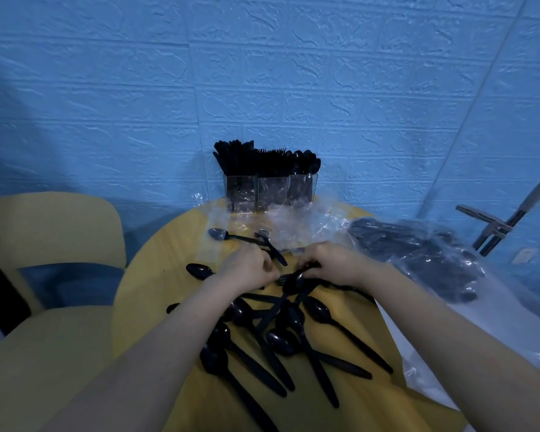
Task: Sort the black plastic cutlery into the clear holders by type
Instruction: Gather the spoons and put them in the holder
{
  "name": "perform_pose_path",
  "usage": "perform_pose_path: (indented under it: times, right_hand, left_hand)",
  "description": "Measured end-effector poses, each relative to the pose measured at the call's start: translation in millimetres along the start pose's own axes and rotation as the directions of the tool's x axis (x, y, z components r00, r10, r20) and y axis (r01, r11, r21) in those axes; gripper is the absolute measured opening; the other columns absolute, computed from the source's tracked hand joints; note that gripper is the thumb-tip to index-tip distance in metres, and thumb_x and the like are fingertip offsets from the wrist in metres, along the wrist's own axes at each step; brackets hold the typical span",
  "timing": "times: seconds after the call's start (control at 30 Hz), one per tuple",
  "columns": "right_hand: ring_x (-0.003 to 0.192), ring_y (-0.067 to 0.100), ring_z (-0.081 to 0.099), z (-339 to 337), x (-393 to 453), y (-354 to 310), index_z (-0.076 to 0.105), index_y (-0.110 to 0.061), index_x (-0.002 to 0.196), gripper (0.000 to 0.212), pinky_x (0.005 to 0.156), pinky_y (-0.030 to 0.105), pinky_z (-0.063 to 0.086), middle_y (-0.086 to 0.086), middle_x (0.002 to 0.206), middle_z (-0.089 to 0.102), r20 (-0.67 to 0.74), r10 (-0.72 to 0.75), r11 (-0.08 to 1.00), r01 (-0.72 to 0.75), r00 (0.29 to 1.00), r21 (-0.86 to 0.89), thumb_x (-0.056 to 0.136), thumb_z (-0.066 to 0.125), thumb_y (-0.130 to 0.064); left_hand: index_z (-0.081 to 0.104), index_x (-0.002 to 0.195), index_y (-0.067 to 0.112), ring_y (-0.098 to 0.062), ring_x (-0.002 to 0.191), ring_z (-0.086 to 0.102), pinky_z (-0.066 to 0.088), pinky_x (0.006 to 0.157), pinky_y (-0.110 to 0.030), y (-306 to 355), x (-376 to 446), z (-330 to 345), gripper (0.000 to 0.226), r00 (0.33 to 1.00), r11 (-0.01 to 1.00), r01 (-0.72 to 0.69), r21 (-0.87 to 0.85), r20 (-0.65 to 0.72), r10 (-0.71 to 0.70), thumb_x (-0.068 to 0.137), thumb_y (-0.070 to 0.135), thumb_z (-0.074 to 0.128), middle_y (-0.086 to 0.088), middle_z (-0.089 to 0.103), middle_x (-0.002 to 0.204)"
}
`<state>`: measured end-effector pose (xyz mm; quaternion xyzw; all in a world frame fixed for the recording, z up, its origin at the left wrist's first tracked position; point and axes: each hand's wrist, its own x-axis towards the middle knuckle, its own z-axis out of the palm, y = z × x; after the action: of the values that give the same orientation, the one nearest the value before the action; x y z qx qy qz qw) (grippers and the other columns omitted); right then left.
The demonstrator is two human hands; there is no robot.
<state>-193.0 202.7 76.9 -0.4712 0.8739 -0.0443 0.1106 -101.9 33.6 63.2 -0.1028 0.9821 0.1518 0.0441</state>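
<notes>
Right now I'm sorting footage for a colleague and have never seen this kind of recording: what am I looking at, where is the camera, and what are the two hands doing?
There is no machine here. A person wears one wide-angle camera on the head, so you look forward and down along both bare forearms.

They sit at a round yellow table against a blue wall. At its far edge stand the clear holders, side by side, already packed with black cutlery. Between the arms lies a loose pile of black spoons, with a few other pieces mixed in. Crumpled clear wrappers lie behind the hands, and a clear bag of more cutlery sits to the right. A yellow chair stands on the left.

The right hand grips several black pieces together. The left hand is curled; whether it holds anything I cannot tell.
</notes>
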Motion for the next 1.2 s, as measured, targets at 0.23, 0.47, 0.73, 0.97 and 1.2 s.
perform_pose_path:
  times: [0.23,0.47,0.73,0.97,1.2]
  right_hand:
    - [0.110,0.014,0.055,-10.7,-24.8,-0.1,0.065,-0.019,0.118,0.026,0.097,0.031,0.043,-0.004,0.121,0.060,-0.102,0.056,0.990,-0.042,0.993,0.137,0.093,0.059,-0.023]
    - [0.095,0.011,0.059,-34.8,-53.0,27.6,0.071,-0.015,0.105,0.019,0.084,0.020,0.042,0.000,0.108,0.067,-0.295,0.273,0.946,-0.200,0.916,0.254,0.091,0.059,-0.010]
    - [0.112,0.020,0.056,-6.8,-58.7,7.8,0.059,-0.018,0.123,0.038,0.088,0.029,0.044,0.002,0.121,0.061,-0.017,0.304,0.938,-0.302,0.953,-0.172,0.088,0.064,-0.032]
    - [0.104,0.018,0.058,18.1,-54.6,-7.7,0.060,-0.017,0.119,0.037,0.088,0.031,0.049,0.002,0.116,0.063,-0.060,0.190,0.981,-0.188,0.980,0.037,0.086,0.068,-0.031]
    - [0.105,0.016,0.055,14.3,-56.0,-16.7,0.063,-0.019,0.114,0.026,0.090,0.032,0.045,-0.002,0.117,0.060,-0.248,0.032,0.999,-0.029,0.968,0.017,0.089,0.064,-0.023]
  left_hand:
    - [0.070,0.097,0.012,-0.019,0.095,0.062,0.051,0.081,-0.028,6.6,2.1,8.9,0.013,0.994,0.974,0.112,-0.195,0.008,-0.113,0.088,0.019,0.064,-0.005,0.066,0.106]
    - [0.060,0.090,0.019,-0.014,0.097,0.057,0.048,0.083,-0.027,7.6,-9.3,4.1,0.022,0.988,0.961,0.152,-0.233,0.039,-0.147,0.080,0.029,0.075,0.002,0.059,0.101]
    - [0.063,0.086,0.019,-0.015,0.093,0.058,0.048,0.085,-0.029,-1.3,-21.3,-14.6,0.005,0.976,0.913,0.169,-0.372,-0.065,-0.208,0.087,0.016,0.066,0.002,0.060,0.093]
    - [0.057,0.082,0.020,-0.007,0.063,0.059,0.039,0.054,-0.019,-17.0,-38.3,-28.4,0.011,0.972,0.915,0.141,-0.379,-0.124,-0.201,0.090,0.014,0.060,0.004,0.059,0.075]
    - [0.061,0.088,0.017,-0.020,0.082,0.067,0.054,0.081,-0.034,-29.2,-53.3,-27.8,0.005,0.967,0.898,0.135,-0.418,-0.141,-0.211,0.089,0.012,0.062,-0.006,0.064,0.093]
